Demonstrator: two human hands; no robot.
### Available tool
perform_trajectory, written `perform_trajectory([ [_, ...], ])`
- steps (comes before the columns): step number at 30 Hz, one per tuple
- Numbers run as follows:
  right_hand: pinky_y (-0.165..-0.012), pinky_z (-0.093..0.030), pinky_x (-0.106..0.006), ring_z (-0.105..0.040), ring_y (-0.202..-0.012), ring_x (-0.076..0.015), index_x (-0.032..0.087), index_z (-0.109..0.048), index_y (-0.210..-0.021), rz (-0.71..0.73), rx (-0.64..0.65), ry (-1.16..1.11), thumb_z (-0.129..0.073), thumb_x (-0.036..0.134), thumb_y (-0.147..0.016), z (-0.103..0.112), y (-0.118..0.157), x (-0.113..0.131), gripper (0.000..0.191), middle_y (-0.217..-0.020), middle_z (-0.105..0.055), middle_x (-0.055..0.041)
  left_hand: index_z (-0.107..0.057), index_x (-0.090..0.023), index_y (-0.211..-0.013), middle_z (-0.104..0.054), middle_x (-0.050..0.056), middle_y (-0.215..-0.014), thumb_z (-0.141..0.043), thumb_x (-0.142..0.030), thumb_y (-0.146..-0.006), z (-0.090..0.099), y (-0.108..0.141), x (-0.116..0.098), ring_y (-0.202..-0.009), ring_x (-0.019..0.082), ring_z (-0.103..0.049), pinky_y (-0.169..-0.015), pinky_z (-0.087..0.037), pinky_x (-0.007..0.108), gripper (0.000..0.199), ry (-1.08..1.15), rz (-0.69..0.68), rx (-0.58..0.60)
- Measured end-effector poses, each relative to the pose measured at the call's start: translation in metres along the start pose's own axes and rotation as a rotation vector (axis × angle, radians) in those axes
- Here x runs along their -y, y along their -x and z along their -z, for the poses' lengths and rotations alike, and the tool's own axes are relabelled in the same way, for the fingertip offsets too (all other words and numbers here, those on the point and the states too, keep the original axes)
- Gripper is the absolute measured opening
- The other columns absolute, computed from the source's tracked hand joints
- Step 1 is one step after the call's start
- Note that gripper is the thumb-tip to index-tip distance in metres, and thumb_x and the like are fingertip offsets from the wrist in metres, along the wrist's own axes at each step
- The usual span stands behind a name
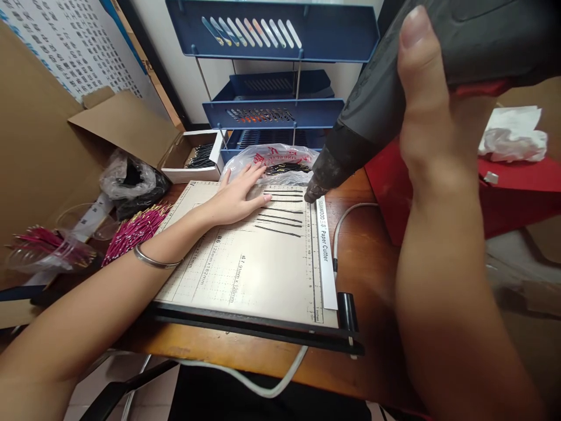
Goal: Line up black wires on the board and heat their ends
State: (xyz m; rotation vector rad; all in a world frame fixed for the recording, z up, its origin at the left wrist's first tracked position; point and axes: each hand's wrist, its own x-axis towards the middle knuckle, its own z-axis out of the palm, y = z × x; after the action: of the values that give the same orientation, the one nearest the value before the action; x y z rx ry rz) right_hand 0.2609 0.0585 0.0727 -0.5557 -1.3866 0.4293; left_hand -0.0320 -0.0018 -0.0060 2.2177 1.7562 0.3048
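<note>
Several thin black strips [280, 216] lie roughly parallel across a cream paper cutter [263, 275] marked with grid lines and sizes. My left hand [239, 199] rests flat on the board's far part, fingers spread, its thumb at the left ends of the upper strips. Whatever lies under the palm is hidden. In my right hand [432, 111] is a black heat gun [372, 111], gripped from the side with the thumb up along its body. Its nozzle points down at the board's right edge, close to the right ends of the strips.
Behind the board sit a clear bag [280, 158] of dark pieces and blue tiered trays [280, 35]. Magenta pieces [140, 231] lie in a heap at left, near a white box [195, 158]. A red box [394, 193] stands at right; a grey cable [336, 234] runs alongside the cutter.
</note>
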Motion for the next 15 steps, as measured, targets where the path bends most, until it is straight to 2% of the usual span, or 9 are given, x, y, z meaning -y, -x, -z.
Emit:
perform_trajectory([
  [4, -0.139, -0.041, -0.027, -0.058, -0.156, -0.0157, 0.034, -0.076, -0.117, -0.016, -0.011, 0.021, -0.082, 0.049, -0.093, -0.001, 0.002, 0.0041, 0.028, -0.132, -0.079, 0.0133, -0.024, -0.022, -0.18, -0.019, 0.011, -0.188, -0.043, -0.066, -0.102, -0.0004, -0.0047, 0.0006, -0.177, 0.034, -0.01, -0.14, 0.003, 0.065, 0.091, -0.032, 0.047, -0.045],
  [8, -0.136, -0.046, -0.027, -0.065, -0.149, -0.0162, 0.033, -0.076, -0.113, -0.017, -0.02, 0.027, -0.084, 0.045, -0.092, -0.0016, 0.0011, 0.005, 0.026, -0.129, -0.081, 0.0111, -0.025, -0.021, -0.18, -0.017, 0.012, -0.188, -0.047, -0.07, -0.099, 0.0015, -0.0046, -0.0014, -0.176, 0.035, -0.009, -0.141, 0.002, 0.063, 0.097, -0.03, 0.054, -0.007],
  [12, -0.136, -0.043, -0.023, -0.057, -0.157, -0.0155, 0.034, -0.075, -0.114, -0.039, -0.052, -0.018, -0.081, 0.038, -0.095, -0.0011, -0.0022, 0.003, 0.021, -0.131, -0.08, 0.0094, -0.026, -0.02, -0.18, -0.018, 0.01, -0.188, -0.029, -0.063, -0.107, 0.0018, -0.0071, -0.0021, -0.177, 0.032, -0.008, -0.141, 0.003, 0.063, 0.085, -0.039, 0.074, -0.035],
  [15, -0.137, -0.043, -0.024, -0.056, -0.158, -0.0172, 0.033, -0.076, -0.115, -0.043, -0.063, -0.022, -0.082, 0.041, -0.095, 0.0011, -0.0037, -0.001, 0.023, -0.134, -0.078, 0.0082, -0.029, -0.022, -0.179, -0.018, 0.011, -0.188, -0.037, -0.066, -0.105, 0.0014, -0.0108, 0.0013, -0.177, 0.035, -0.008, -0.141, -0.001, 0.065, 0.086, -0.055, 0.085, -0.056],
])
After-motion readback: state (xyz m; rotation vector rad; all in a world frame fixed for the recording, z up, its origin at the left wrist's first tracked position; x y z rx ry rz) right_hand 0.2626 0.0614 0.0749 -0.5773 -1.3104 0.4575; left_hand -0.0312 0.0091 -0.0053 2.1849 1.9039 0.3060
